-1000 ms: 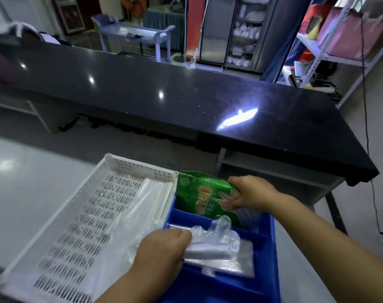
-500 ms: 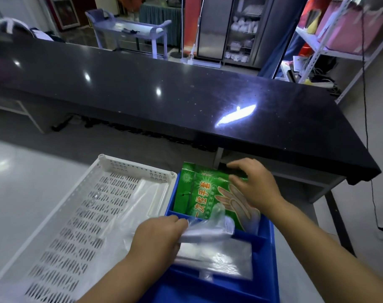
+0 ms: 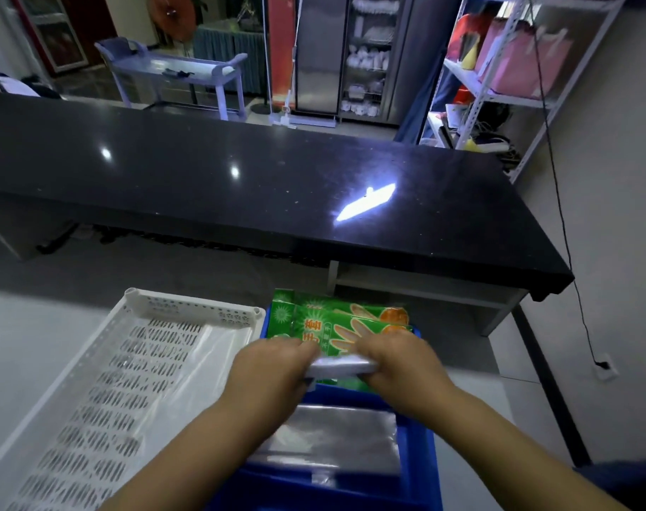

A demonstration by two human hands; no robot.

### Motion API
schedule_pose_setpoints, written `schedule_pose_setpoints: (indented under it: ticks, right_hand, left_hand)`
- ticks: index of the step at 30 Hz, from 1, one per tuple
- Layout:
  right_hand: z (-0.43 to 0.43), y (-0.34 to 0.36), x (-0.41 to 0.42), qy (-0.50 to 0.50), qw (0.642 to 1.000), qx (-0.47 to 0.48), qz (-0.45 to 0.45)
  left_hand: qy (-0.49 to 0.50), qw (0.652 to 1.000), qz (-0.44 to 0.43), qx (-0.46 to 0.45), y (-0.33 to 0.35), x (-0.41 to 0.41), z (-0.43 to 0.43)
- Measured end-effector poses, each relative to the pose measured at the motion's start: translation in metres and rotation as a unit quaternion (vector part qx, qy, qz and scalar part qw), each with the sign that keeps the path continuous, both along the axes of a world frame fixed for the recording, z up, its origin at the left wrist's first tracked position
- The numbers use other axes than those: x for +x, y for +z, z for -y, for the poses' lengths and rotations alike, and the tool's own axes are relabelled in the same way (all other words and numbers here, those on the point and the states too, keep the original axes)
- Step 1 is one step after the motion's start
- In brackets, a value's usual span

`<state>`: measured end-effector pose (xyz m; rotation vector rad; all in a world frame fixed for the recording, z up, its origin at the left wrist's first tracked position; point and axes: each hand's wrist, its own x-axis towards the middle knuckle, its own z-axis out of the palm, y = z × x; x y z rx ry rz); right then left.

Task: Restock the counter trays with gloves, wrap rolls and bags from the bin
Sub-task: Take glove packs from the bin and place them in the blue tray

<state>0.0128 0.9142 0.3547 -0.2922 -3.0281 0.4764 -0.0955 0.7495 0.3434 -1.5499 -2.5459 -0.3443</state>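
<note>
I see both hands meeting over the blue bin (image 3: 422, 459), above the divider between its two compartments. My left hand (image 3: 273, 366) grips one end of a clear bundle (image 3: 341, 366) and my right hand (image 3: 398, 363) grips the other end. The fingers of both are curled round it, and the fingertips are hidden underneath. The bundle is flat, pale and motion-blurred, and I cannot tell whether it is gloves or bags.

In the bin's far compartment, just behind the hands, green glove packets (image 3: 336, 317) stand on edge and lean slightly. In the near compartment, below my wrists, a stack of clear bags (image 3: 332, 437) lies flat.

Touching the bin's left wall sits a white slotted tray (image 3: 188, 307) with a clear plastic sheet (image 3: 218, 348) lying in the side nearest the bin. Beyond the bin, well apart, runs the black counter (image 3: 240, 186).
</note>
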Motion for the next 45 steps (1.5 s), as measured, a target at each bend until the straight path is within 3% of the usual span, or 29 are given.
schedule_pose_setpoints:
  ticks: [3, 6, 12, 14, 17, 19, 20, 24, 29, 36, 40, 45]
  right_hand:
    - [-0.024, 0.009, 0.000, -0.086, 0.986, -0.118, 0.079]
    - [-0.043, 0.016, -0.005, -0.108, 0.954, -0.246, 0.135]
    - [-0.048, -0.002, -0.020, -0.170, 0.910, -0.323, 0.194]
    - [-0.048, -0.011, -0.021, -0.181, 0.883, -0.376, 0.213]
    - [-0.050, -0.019, -0.022, -0.191, 0.808, -0.517, 0.209]
    - [-0.051, -0.024, -0.022, -0.200, 0.782, -0.551, 0.213]
    - [-0.051, -0.026, -0.023, -0.206, 0.788, -0.536, 0.221]
    - [-0.042, -0.032, -0.028, -0.218, 0.900, -0.304, 0.223]
    - [-0.035, -0.052, -0.024, -0.210, 0.958, -0.158, 0.113]
    - [-0.032, -0.066, -0.018, -0.177, 0.972, -0.102, 0.117]
    - [-0.032, -0.063, -0.015, -0.126, 0.984, -0.036, 0.123]
    - [-0.036, -0.048, -0.005, -0.069, 0.995, 0.033, 0.067]
  left_hand:
    - [0.042, 0.996, 0.078, -0.018, 0.005, -0.023, -0.001]
    - [0.045, 0.989, 0.138, -0.032, 0.012, -0.040, -0.009]
    - [0.058, 0.986, 0.138, -0.080, 0.008, -0.064, -0.015]
    - [0.052, 0.977, 0.197, -0.071, 0.001, -0.065, -0.012]
    - [0.035, 0.951, 0.307, -0.028, -0.011, -0.062, -0.008]
    - [0.038, 0.943, 0.330, 0.003, -0.018, -0.064, -0.009]
    - [0.046, 0.946, 0.321, 0.009, -0.022, -0.064, -0.010]
    - [0.076, 0.962, 0.262, -0.004, -0.037, -0.059, -0.018]
    - [0.060, 0.985, 0.160, 0.020, -0.048, -0.053, -0.015]
    - [-0.067, 0.994, 0.071, 0.044, -0.052, -0.041, -0.015]
    - [-0.051, 0.990, 0.126, 0.045, -0.057, -0.035, -0.017]
    - [-0.032, 0.986, 0.162, 0.000, -0.062, -0.033, -0.021]
